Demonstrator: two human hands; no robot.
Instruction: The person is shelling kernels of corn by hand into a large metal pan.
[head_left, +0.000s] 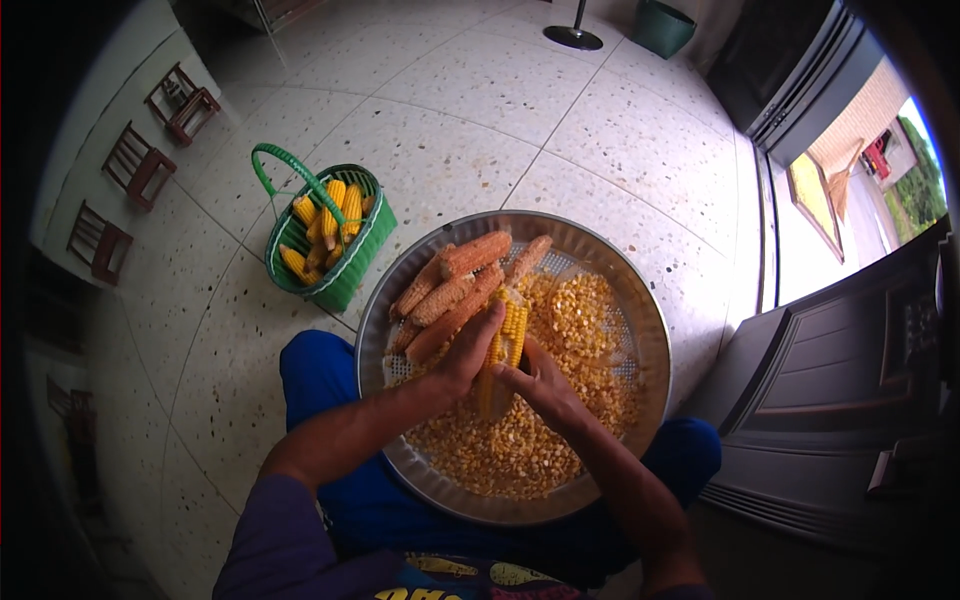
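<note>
Both my hands are on one yellow corn cob (513, 327), held over a round metal sieve (657, 315) resting across my legs. My left hand (474, 346) wraps the cob's left side. With its thumb against the kernels, my right hand (544, 381) grips the lower right side; its other fingers are partly hidden. Part of the cob shows bare rows. Loose corn kernels (517, 454) cover much of the perforated bottom. Several stripped corncobs (442, 298) are piled at the sieve's upper left.
Left of the sieve, a green woven basket (360, 277) holds several yellow corn cobs (330, 217). A dark door (832, 360) stands close on the right, beside an open doorway. Small wooden chairs (139, 169) line the left wall. A green bin (664, 30) and a round stand base (573, 37) are farther off.
</note>
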